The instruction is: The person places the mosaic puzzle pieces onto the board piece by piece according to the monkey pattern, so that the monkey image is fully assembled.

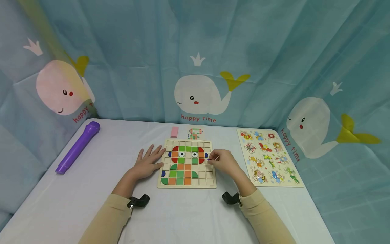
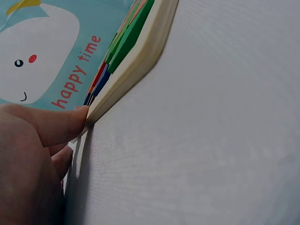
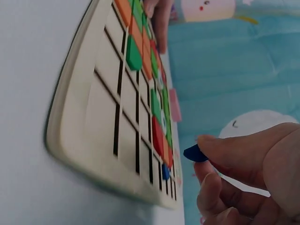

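A wooden grid board (image 1: 207, 181) lies on the white table, with green, orange, red and blue flat tiles set in its squares as a picture with two round eyes. My right hand (image 1: 224, 160) is over the board's right edge and pinches a small dark blue tile (image 3: 195, 153) between thumb and forefinger. Another blue tile (image 3: 165, 171) sits in the grid near it. Fingers spread, my left hand (image 1: 147, 164) rests flat at the board's left side, its thumb (image 2: 65, 123) touching the edge.
A small picture card (image 1: 195, 133) and a pink block (image 1: 174, 132) lie behind the board. To the right is an insect puzzle board (image 1: 268, 157). A purple tube-shaped thing (image 1: 77, 148) lies at the left. A whale-print curtain (image 1: 137, 84) hangs behind the table.
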`<state>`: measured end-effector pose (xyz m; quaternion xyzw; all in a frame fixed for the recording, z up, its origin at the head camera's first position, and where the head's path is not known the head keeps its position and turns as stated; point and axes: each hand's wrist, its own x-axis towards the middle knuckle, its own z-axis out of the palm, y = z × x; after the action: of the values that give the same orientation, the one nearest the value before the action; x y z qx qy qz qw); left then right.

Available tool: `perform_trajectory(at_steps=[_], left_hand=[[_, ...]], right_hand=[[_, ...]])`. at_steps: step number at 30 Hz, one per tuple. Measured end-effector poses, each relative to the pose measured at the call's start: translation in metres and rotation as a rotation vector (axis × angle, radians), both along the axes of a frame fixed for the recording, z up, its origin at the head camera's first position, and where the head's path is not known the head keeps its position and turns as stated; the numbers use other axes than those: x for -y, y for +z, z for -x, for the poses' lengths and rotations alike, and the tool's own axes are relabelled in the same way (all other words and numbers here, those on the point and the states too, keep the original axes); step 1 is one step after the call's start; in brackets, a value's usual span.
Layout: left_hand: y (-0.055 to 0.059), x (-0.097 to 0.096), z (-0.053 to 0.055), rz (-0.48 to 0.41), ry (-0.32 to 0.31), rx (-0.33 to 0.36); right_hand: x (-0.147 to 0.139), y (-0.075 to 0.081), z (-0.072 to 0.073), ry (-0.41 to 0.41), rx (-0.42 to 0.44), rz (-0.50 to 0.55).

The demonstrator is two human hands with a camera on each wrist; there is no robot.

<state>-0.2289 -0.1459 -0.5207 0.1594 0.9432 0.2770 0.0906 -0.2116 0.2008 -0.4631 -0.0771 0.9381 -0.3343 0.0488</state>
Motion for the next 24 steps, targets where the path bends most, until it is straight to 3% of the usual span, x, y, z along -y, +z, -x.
perform_trajectory(at_steps=[11, 24], left_hand=[[0.001, -0.001, -0.001, 0.004, -0.004, -0.008], [0.002, 0.0, -0.001, -0.002, -0.005, -0.002]], right_hand=[[0.038, 0.002, -0.001, 0.073, -0.052, 0.06], [0.074, 0.003, 0.0, 0.151, -0.008, 0.068]])
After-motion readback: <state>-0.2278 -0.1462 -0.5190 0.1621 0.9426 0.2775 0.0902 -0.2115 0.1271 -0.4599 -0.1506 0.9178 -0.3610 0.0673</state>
